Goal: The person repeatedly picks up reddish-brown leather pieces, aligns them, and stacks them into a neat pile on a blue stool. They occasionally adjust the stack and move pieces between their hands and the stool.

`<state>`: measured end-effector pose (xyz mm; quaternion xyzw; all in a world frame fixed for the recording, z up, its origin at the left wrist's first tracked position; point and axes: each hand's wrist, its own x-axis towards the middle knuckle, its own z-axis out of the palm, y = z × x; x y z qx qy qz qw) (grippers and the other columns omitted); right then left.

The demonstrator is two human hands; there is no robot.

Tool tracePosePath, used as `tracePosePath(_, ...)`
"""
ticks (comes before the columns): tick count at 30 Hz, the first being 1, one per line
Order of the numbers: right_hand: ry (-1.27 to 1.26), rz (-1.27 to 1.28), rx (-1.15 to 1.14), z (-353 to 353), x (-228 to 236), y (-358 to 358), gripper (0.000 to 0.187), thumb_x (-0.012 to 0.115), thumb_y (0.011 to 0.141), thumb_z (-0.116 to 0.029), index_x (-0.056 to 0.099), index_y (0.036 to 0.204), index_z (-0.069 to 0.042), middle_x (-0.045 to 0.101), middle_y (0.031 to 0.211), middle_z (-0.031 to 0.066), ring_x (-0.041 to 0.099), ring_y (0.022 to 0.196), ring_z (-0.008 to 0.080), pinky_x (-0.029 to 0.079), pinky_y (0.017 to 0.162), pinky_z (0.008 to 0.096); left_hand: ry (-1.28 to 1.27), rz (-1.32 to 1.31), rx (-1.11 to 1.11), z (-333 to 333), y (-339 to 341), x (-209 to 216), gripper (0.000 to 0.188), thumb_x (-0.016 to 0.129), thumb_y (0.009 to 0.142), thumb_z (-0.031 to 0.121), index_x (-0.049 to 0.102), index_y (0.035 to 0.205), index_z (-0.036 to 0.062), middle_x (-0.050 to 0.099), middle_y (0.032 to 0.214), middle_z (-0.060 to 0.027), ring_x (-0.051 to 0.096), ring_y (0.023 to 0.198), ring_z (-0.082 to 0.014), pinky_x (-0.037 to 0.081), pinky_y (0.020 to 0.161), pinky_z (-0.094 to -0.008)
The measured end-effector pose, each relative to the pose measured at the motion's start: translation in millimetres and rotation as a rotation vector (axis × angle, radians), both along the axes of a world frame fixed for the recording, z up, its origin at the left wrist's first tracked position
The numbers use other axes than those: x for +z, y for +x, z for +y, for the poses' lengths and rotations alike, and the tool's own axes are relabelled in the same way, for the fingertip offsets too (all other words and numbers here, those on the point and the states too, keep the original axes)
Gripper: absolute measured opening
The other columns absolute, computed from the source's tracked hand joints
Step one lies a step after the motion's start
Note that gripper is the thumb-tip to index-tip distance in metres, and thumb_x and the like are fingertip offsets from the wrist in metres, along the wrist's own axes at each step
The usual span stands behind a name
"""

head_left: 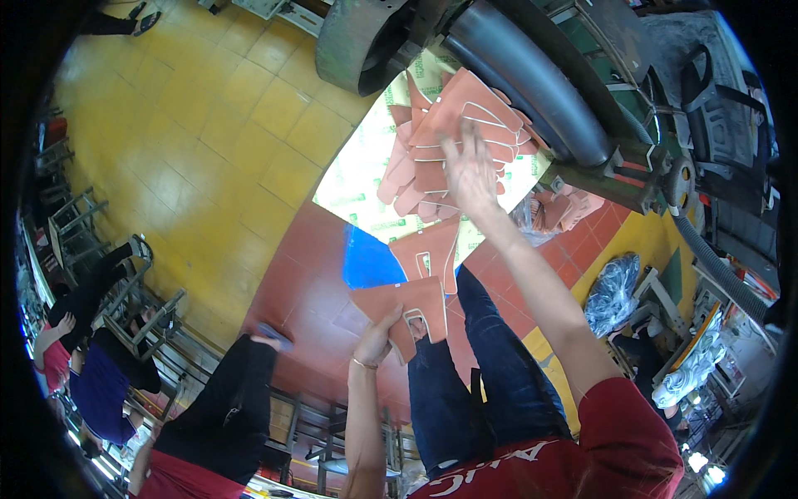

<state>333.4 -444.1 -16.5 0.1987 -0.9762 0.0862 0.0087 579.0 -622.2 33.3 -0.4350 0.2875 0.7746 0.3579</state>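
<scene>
Terracotta-coloured cut panels lie in a loose, overlapping pile (428, 145) on a green-printed pale sheet (351, 185). The left hand (378, 339) pinches one notched panel (395, 299) near its window-like cutout, clear of the pile. A second cutout panel (426, 246) sits at the sheet's near edge, partly behind it. The right hand (472, 173) rests on the pile, fingers loosely spread; whether they grip anything, I cannot tell. Most pieces remain heaped, so the work looks far from finished.

Machine (532, 83), ribbed hose (721, 270), piled cut pieces (431, 125) — this is a workshop
</scene>
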Motion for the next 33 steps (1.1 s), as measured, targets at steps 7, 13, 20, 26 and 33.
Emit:
tracePosePath(7, -0.013, -0.108, -0.073, 0.5, -36.9, -4.1, 0.079, 0.073, 0.066, -0.012, 0.039, 0.138, -0.011, 0.043, 0.134, 0.0299, 0.054, 0.113, 0.0395, 0.045, 0.096, 0.048, 0.02, 0.052, 0.171, -9.8, 20.3, -14.6, 0.033, 0.053, 0.096, 0.024, 0.049, 0.121, 0.003, 0.063, 0.103, -0.0106, 0.065, 0.089, -0.0206, 0.055, 0.082, -0.038)
tracePosePath(13, 0.15, -0.055, 0.104, -7.2, -36.4, 20.2, 0.05, 0.063, 0.079, -0.021, 0.055, 0.127, -0.011, 0.059, 0.122, 0.0224, 0.063, 0.103, 0.0305, 0.046, 0.091, 0.0444, -0.067, 0.015, 0.293, 0.5, 7.0, -12.3, 0.032, 0.053, 0.096, 0.022, 0.049, 0.121, 0.003, 0.061, 0.107, -0.0089, 0.062, 0.093, -0.0185, 0.053, 0.08, -0.0336)
tracePosePath(20, -0.529, -0.132, -0.172, 11.8, 13.7, 18.8, 0.039, 0.058, 0.083, -0.006, 0.061, 0.122, -0.012, 0.062, 0.119, 0.0129, 0.065, 0.1, 0.023, 0.051, 0.082, 0.0351, -0.055, 0.148, 0.417, 0.1, -12.5, -17.4, 0.054, 0.046, 0.097, 0.045, 0.041, 0.133, 0.0045, 0.054, 0.124, -0.0093, 0.053, 0.115, -0.0222, 0.045, 0.096, -0.0419)
tracePosePath(26, -0.387, -0.191, 0.184, -26.7, 100.1, 108.5, 0.047, 0.063, 0.076, -0.005, 0.059, 0.123, -0.004, 0.059, 0.116, 0.0084, 0.062, 0.093, 0.026, 0.052, 0.073, 0.0362, -0.093, 0.483, 0.548, 18.2, -26.0, -26.6, 0.071, 0.045, 0.093, 0.056, 0.035, 0.138, 0.0027, 0.053, 0.125, -0.01, 0.052, 0.116, -0.0213, 0.042, 0.101, -0.0385)
tracePosePath(33, -0.428, -0.413, 0.17, -67.8, 99.5, 166.7, 0.055, 0.064, 0.078, -0.006, 0.05, 0.129, 0.003, 0.047, 0.125, 0.0138, 0.06, 0.095, 0.0289, 0.053, 0.075, 0.0385, -0.018, 0.583, 0.509, 12.9, -11.3, -6.4, 0.084, 0.051, 0.086, 0.065, 0.032, 0.14, 0.003, 0.05, 0.129, -0.0102, 0.052, 0.116, -0.0218, 0.042, 0.1, -0.0368)
